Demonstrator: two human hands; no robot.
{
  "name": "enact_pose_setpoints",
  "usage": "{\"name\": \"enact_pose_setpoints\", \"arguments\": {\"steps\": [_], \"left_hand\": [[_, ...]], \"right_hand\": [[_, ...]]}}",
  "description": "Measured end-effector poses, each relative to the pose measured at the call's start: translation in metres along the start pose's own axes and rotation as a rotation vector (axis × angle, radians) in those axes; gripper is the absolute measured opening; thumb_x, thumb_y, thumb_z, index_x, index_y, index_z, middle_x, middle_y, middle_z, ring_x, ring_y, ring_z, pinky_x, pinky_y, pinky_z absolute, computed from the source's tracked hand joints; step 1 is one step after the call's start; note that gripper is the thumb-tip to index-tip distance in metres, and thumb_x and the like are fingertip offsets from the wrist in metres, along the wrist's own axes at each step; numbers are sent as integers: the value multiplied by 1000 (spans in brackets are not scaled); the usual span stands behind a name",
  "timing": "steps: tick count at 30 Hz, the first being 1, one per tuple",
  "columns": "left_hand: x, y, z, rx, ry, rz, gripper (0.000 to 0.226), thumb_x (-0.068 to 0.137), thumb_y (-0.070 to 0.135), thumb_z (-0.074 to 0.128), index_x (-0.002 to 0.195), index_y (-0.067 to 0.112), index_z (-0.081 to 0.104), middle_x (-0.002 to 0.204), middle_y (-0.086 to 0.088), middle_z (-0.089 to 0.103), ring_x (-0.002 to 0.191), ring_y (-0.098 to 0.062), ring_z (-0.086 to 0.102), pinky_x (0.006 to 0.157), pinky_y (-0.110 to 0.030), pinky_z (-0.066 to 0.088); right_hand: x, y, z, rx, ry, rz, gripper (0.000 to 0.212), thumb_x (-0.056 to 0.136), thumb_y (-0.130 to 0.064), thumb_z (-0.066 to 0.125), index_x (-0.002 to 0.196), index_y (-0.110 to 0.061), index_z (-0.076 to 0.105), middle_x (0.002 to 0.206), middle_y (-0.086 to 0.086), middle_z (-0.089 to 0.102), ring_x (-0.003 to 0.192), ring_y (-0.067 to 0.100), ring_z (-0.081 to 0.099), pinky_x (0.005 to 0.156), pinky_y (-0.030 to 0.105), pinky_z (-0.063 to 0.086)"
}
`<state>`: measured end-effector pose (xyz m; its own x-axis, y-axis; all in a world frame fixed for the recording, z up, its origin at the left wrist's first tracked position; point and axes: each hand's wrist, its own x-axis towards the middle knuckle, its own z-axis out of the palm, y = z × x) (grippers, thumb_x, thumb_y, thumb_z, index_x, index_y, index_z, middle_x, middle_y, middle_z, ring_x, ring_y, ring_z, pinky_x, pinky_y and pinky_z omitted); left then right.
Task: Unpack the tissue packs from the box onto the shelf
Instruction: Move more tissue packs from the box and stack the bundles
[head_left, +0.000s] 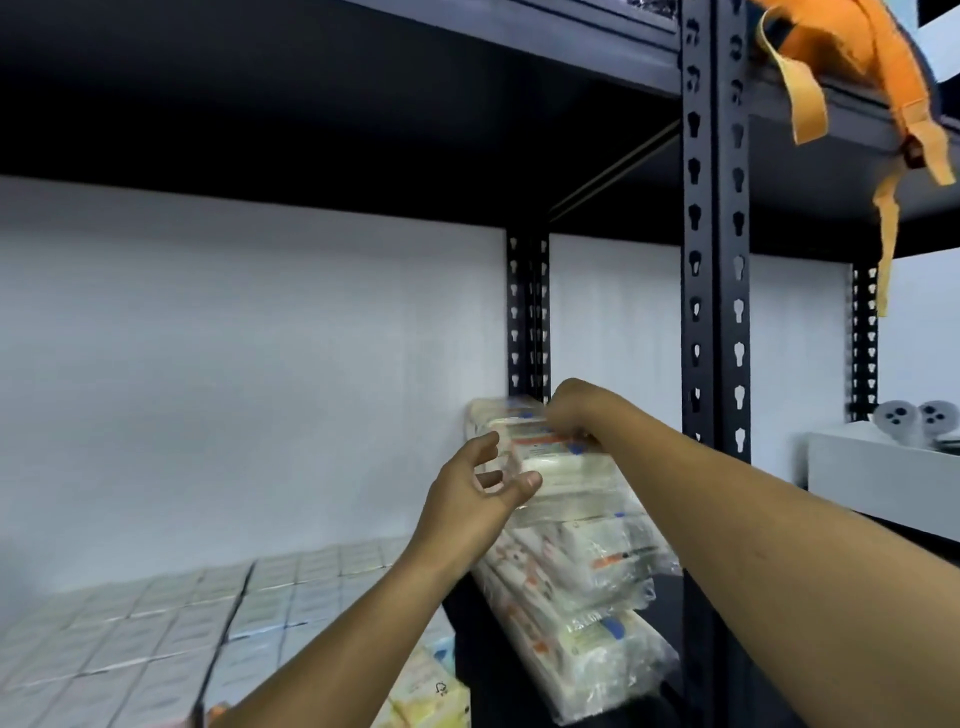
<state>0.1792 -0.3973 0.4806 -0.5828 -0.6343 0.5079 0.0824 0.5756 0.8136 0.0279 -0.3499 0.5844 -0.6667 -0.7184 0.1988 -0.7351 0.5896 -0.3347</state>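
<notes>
A stack of clear-wrapped tissue packs (576, 582) leans against the black shelf upright (714, 312) at the right end of the shelf. My right hand (574, 408) grips the far top edge of the topmost pack (550, 457), fingers curled over it. My left hand (475, 491) is at that pack's near left side, thumb touching the wrapper and fingers spread loosely. The box is out of view.
Rows of small white boxes (156, 629) cover the shelf at lower left. A yellowish pack (426, 691) lies near the bottom edge. An orange strapped bag (857, 67) hangs from the upper shelf at right. A white cabinet (883, 473) stands beyond the upright.
</notes>
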Motion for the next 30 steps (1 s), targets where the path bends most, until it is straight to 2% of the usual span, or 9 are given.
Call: {"name": "enact_pose_setpoints", "arguments": {"steps": [3,6,8,10,12,13,18,25,30], "left_hand": [[-4,-1,1,-13,26,-44,70,83,42,74,143,25,42,134,9,52,116,-7,57,83,-15,44],[-6,-2,7,16,44,-123,71,79,52,73,137,19,50,128,5,57,116,-15,58,98,-29,45],[-6,-2,11,-25,55,-134,70,69,61,76,122,19,62,117,5,66,108,-17,64,100,-37,49],[-8,1,16,-58,37,-121,73,59,68,74,115,21,68,110,7,70,103,-13,66,98,-38,52],[-9,1,18,-42,4,-106,60,69,63,74,113,23,69,108,10,71,103,-8,65,97,-36,52],[-10,-2,18,-26,5,-103,51,75,58,73,113,23,69,107,10,71,102,-8,65,96,-35,52],[-13,-21,18,16,-34,-129,45,91,41,63,132,23,58,130,8,61,113,-6,58,98,-26,47],[-2,-34,25,-89,-91,-174,47,102,26,42,148,34,36,154,8,36,141,-15,35,116,-41,31],[13,-38,30,-50,-135,-151,58,95,12,40,148,36,36,152,8,39,131,-10,40,98,-25,32]], "right_hand": [[-8,-9,-10,-40,-113,9,21,98,-24,50,91,-8,61,85,10,62,57,19,51,56,28,42],[-17,-19,-15,-33,-259,13,58,96,-52,51,135,-9,51,127,12,59,71,22,56,67,32,46],[-21,-21,-12,-45,-299,4,75,89,-63,56,144,-13,44,145,9,48,93,28,59,78,35,46],[-21,-18,-8,-90,-231,-12,60,82,-56,67,121,-11,59,131,9,56,98,29,58,81,35,47],[-20,-12,-7,-94,-150,-10,37,72,-46,74,87,-14,60,105,8,62,84,26,58,75,33,48],[-21,-8,-7,-66,-132,-13,34,71,-43,74,81,-14,58,96,7,61,80,25,57,71,31,47],[-24,4,-6,63,-64,18,32,68,-39,76,70,-15,55,73,2,56,64,20,52,59,27,42],[-22,11,-2,94,9,12,26,70,-35,72,68,-15,56,63,-1,54,52,18,49,54,24,40],[-28,10,-2,3,-42,-28,27,81,-33,64,68,-15,48,63,-1,46,53,16,42,49,25,32]]}}
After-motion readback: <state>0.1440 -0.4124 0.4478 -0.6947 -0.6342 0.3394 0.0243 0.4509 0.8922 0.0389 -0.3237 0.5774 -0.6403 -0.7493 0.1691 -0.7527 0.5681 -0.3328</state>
